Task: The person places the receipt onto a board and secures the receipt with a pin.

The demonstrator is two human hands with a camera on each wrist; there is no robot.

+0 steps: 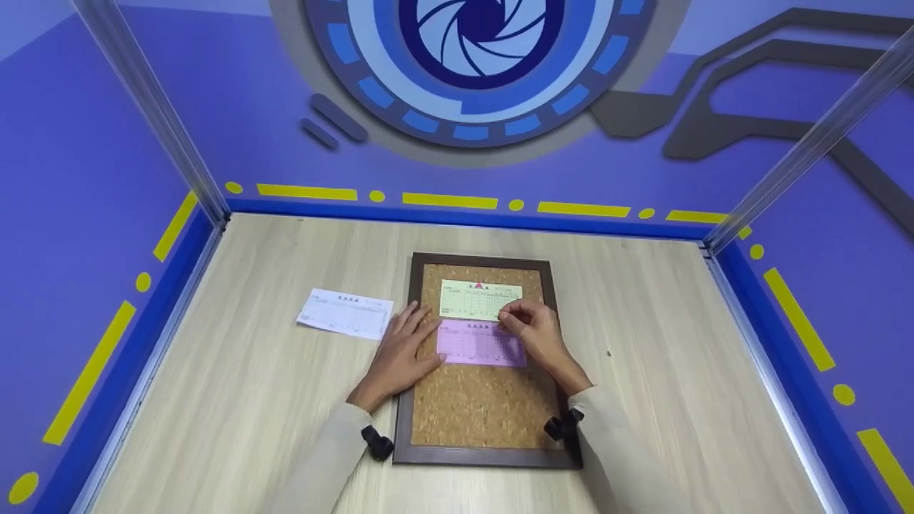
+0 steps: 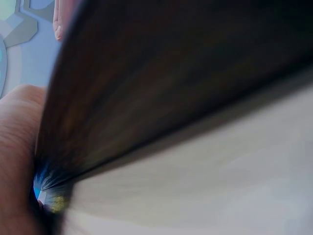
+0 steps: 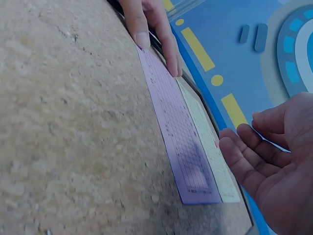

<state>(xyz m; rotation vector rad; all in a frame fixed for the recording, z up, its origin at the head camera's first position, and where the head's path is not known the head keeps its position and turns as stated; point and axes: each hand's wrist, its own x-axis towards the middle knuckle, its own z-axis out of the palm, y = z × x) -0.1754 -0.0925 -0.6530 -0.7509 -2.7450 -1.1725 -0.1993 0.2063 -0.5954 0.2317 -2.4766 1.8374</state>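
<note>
A dark-framed corkboard point(image 1: 485, 410) lies on the table. A pale green printed form point(image 1: 475, 298) rests on its upper part under a pink-red pin point(image 1: 478, 285). Just below, a purple printed form point(image 1: 480, 346) lies on the cork along the green one's lower edge. My left hand point(image 1: 405, 353) rests across the frame's left side with fingers spread, thumb and fingertips at the purple form's left edge. Over its top right corner, my right hand point(image 1: 539, 334) brings thumb and index fingertips together, the other fingers bent. I cannot tell whether a small thing sits between them.
A white printed form point(image 1: 346, 314) lies on the wooden table point(image 1: 664, 357) left of the board. Blue-purple panels point(image 1: 243, 107) enclose the table at the back and sides. The left wrist view is mostly filled by a dark blurred surface.
</note>
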